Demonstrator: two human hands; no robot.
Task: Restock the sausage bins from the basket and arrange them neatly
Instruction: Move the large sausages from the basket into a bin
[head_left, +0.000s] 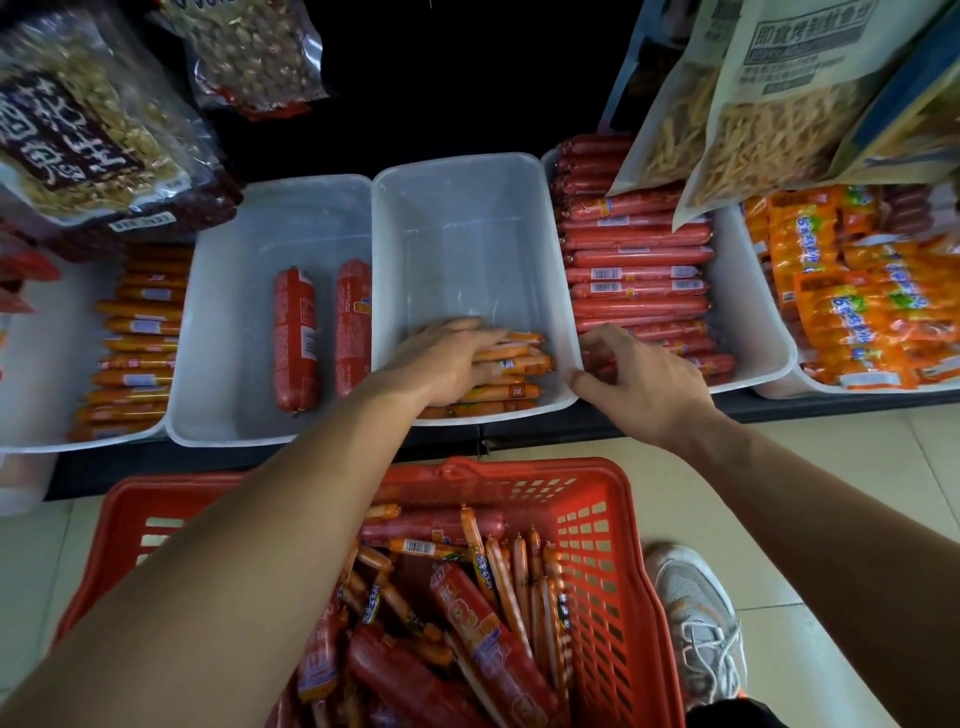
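**Left hand** (447, 358), reaching over the basket, is lying nearly flat. Its fingers are extended and together, pressing down on a small stack of thin orange sausages (519, 364) without closing round any of them. The stack is sitting at the near end of the middle bin (467, 234), a clear tub whose far part is showing bare floor.

**Right hand** (639, 384) is steadying that bin at its near right corner. The thumb is lying against the rim while the curled fingers are hooking over the wall, their tips dropping toward the red sausages (639, 254) filling the neighbouring bin (743, 291).

**Below**, the red basket (602, 561) is holding the unshelved stock: thin orange sticks mixed with thicker red ones, lying crosswise.

**Handling, as judged:** each stick is looking light and fairly stiff. Its round, glossy film casing is probably making it slippery and prone to rolling, so loose stacks are apt to spread. The safer hold is looking like a whole-hand grasp on several sticks at mid-length, clear of the crimped ends, with a flat palm levelling them afterwards.
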